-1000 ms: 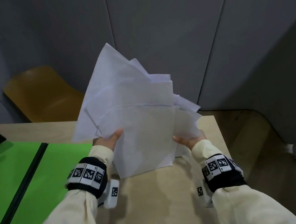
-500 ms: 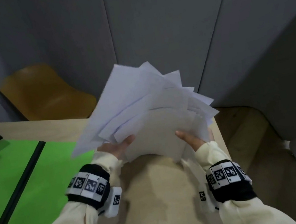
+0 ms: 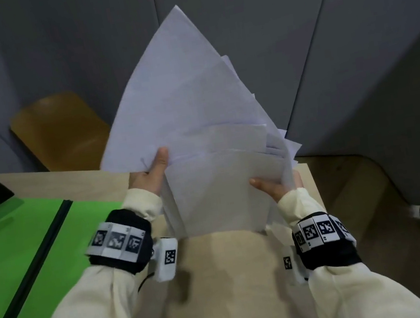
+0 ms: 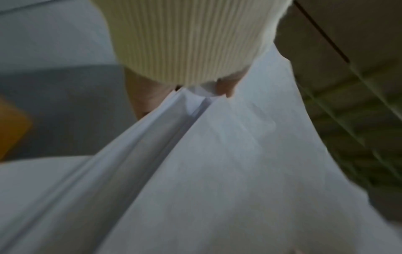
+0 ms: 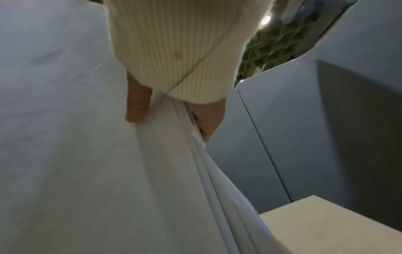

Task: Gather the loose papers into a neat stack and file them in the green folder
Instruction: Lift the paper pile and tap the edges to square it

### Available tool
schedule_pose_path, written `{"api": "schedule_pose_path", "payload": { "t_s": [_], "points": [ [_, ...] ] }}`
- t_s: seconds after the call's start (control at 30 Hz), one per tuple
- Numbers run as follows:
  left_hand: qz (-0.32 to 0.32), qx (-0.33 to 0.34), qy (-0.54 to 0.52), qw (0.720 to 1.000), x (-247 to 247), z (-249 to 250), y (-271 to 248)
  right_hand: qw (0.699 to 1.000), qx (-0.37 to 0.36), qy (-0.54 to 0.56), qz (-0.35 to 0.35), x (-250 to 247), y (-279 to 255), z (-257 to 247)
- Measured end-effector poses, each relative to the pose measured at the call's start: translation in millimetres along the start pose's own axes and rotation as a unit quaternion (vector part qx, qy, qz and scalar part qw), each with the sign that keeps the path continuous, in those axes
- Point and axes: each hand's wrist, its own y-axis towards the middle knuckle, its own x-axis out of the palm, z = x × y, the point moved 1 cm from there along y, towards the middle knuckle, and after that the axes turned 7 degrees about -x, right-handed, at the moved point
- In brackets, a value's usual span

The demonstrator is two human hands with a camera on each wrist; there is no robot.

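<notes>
Sheaf of loose papers [image 3: 199, 133] tipped back up to near-vertical above the surface [image 3: 222, 280], sheets fanned and uneven, so squaring unfinished; open green folder [image 3: 26, 256] lies left; left hand [image 3: 150, 173], right hand [image 3: 274, 187] pinch its sides.

The right hand [image 5: 174, 110], under a cream ribbed knit sleeve [image 5: 174, 48], pinches a fanned sheaf of white paper sheets [image 5: 87, 163]; grey partition panels [image 5: 315, 137] stand right.
</notes>
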Motion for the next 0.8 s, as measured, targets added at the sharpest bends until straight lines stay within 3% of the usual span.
{"api": "schedule_pose_path", "payload": {
  "t_s": [0.13, 0.27, 0.4, 0.5, 0.7, 0.8],
  "points": [
    [-0.004, -0.006, -0.055, 0.998, 7.8, -3.0, -1.4, 1.000, -0.016, 0.018, 0.008, -5.5, 3.6, -4.5],
    [-0.012, 0.027, -0.045, 0.999, 4.5, 1.7, -0.9, 0.999, -0.049, 0.015, 0.014, -10.6, 6.5, -8.1],
    [-0.042, 0.051, 0.116, 0.991, 6.8, -3.5, -7.9, 0.997, -0.064, 0.035, 0.011, -9.7, 6.3, -11.2],
    [-0.039, 0.003, 0.198, 0.979, 13.2, -18.3, 6.4, 0.996, -0.073, 0.050, 0.019, -6.6, 4.9, -7.9],
    [-0.023, -0.032, 0.208, 0.977, 13.0, -31.5, 29.3, 0.993, -0.057, 0.099, 0.028, -8.8, 2.4, -0.8],
    [-0.032, -0.016, 0.189, 0.981, 17.0, -33.0, 33.9, 0.996, -0.006, 0.087, 0.033, -5.7, 4.1, 3.8]
  ]
}}
